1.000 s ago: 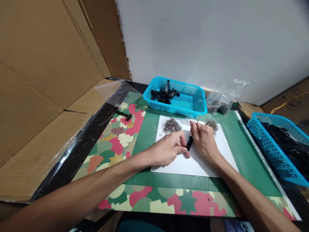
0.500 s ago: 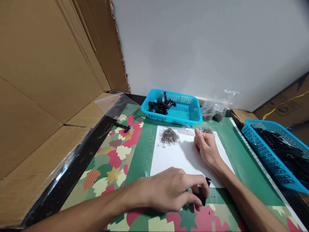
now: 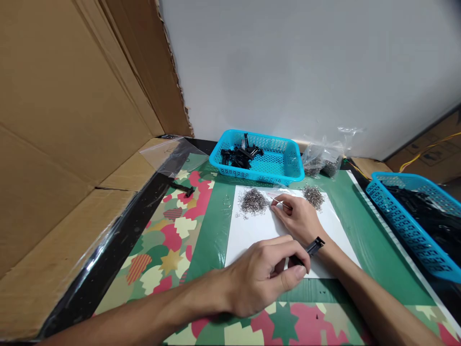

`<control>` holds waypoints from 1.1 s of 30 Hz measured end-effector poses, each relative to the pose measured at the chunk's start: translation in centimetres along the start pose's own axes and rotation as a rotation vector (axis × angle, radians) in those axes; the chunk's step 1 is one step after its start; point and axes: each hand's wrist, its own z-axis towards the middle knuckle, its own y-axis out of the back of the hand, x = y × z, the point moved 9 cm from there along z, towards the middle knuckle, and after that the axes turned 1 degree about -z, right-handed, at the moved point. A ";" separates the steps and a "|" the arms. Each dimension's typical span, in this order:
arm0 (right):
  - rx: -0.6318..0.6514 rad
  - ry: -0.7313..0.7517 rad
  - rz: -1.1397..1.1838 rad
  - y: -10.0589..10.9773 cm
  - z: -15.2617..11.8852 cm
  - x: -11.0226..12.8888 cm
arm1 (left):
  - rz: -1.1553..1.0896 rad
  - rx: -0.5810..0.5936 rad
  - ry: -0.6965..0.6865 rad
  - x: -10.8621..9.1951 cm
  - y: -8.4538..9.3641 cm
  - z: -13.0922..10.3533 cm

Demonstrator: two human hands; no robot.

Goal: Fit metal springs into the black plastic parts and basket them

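Note:
My left hand [image 3: 268, 274] is closed round a black plastic part [image 3: 315, 246], whose end sticks out past the fingers over the white paper's lower edge. Beyond it, my right hand [image 3: 297, 216] pinches a thin metal tool [image 3: 280, 202], its tip pointing left. That tip is close to a pile of small metal pieces [image 3: 253, 201] on the white sheet [image 3: 247, 240]. A second metal pile [image 3: 313, 197] lies to the right of my right hand.
A blue basket [image 3: 252, 175] with black parts stands behind the paper. Another blue basket [image 3: 399, 240], full of black parts, is at the right. A single black part [image 3: 183, 188] lies left. Clear bags [image 3: 324, 161] with metal pieces stand at the back; cardboard [image 3: 72, 96] rises at left.
My left hand has lifted the black part from near the mat and its end now shows. My right hand has turned and shifted left and down, and the thin tool is now visible in it.

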 end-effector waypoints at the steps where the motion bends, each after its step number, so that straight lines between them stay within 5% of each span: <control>1: 0.009 -0.014 -0.017 -0.1 0.1 -0.1 | -0.010 -0.015 -0.004 0.0 0.1 0.0; 6: 0.044 -0.010 -0.126 -0.4 0.2 0.4 | -0.034 -0.167 -0.002 0.2 1.7 0.3; 10: 0.057 0.044 -0.164 -0.3 -0.1 1.1 | -0.141 -0.428 0.032 1.5 4.7 0.3; 15: 0.058 0.042 0.213 0.3 -0.1 0.4 | -0.222 -0.717 0.009 3.2 8.6 -0.1; 19: 0.179 0.018 0.746 0.2 -0.6 0.7 | -0.199 -0.716 0.028 3.7 9.2 0.0; 23: 0.238 0.031 1.036 0.1 -1.2 2.2 | -0.181 -0.626 0.029 3.1 8.1 0.2; 33: 0.375 0.035 1.218 -2.2 -2.1 3.2 | -0.084 -0.622 -0.017 2.7 7.3 0.2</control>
